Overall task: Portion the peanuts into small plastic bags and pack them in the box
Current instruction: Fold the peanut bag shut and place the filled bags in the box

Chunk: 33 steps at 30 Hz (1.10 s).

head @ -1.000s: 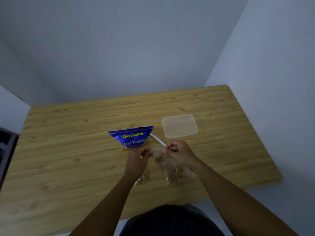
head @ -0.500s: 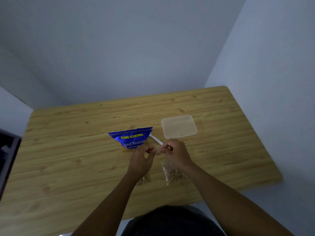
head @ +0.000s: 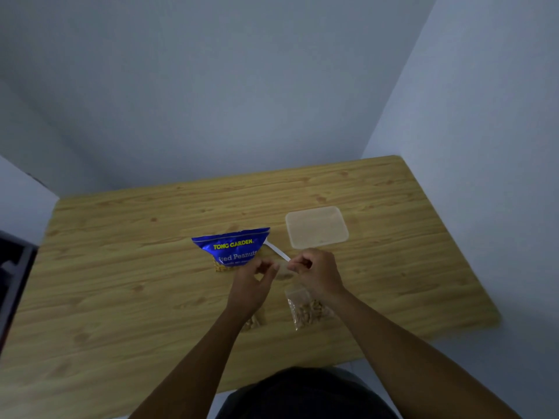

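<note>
Peanuts sit in two small bags now: one filled bag (head: 307, 308) lies on the surface (head: 121, 282) just below the right wrist, another (head: 254, 321) peeks out under the left forearm. A second ago both hands hovered lower, right over that filled bag; they have since lifted toward the blue peanut packet (head: 233, 247), leaving the bag uncovered. My read: that portion is finished and a fresh one is starting. Between the hands hangs a small clear bag (head: 282, 271), seemingly empty. The left hand (head: 257, 281) pinches its left edge, fingers curled narrow; the right hand (head: 317, 272) pinches the other side, knuckles up. A white spoon handle (head: 276, 251) pokes from the packet. The box (head: 317, 226) waits beyond, well apart from the filled bags.
</note>
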Available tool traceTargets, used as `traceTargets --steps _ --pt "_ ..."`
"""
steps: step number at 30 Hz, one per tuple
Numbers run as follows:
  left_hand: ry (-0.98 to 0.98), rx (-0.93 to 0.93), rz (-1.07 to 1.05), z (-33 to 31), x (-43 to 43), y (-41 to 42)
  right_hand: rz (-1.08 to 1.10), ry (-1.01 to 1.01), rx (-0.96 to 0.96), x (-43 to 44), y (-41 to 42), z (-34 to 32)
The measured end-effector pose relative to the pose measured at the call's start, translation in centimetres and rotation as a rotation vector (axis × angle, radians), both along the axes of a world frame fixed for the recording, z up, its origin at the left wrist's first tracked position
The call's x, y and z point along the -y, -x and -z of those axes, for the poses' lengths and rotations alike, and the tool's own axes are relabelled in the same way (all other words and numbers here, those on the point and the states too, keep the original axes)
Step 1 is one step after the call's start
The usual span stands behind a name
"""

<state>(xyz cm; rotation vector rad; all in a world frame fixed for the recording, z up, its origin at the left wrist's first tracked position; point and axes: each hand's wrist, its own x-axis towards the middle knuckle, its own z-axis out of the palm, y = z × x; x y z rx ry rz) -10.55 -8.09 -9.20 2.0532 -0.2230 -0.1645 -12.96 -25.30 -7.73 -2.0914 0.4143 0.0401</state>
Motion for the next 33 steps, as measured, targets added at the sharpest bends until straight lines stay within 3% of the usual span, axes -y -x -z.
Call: traceTargets --steps 6,16,23,33 --pt "-0.034 -0.023 0.033 -0.1 0.1 -0.2 0.003 -0.173 -0.007 0.2 0.5 0.2" --pt "0.015 -0.088 0.043 0.1 0.0 -0.1 -0.01 -0.098 0.01 -0.2 0.1 1.0" --pt "-0.012 -0.077 0.028 -0.1 -0.6 -0.2 -0.151 -0.219 -0.133 -0.4 0.4 1.8" --pt "0.062 -0.392 -0.134 2.1 -2.4 0.1 -0.171 -0.131 -0.269 -2.7 0.7 3.6"
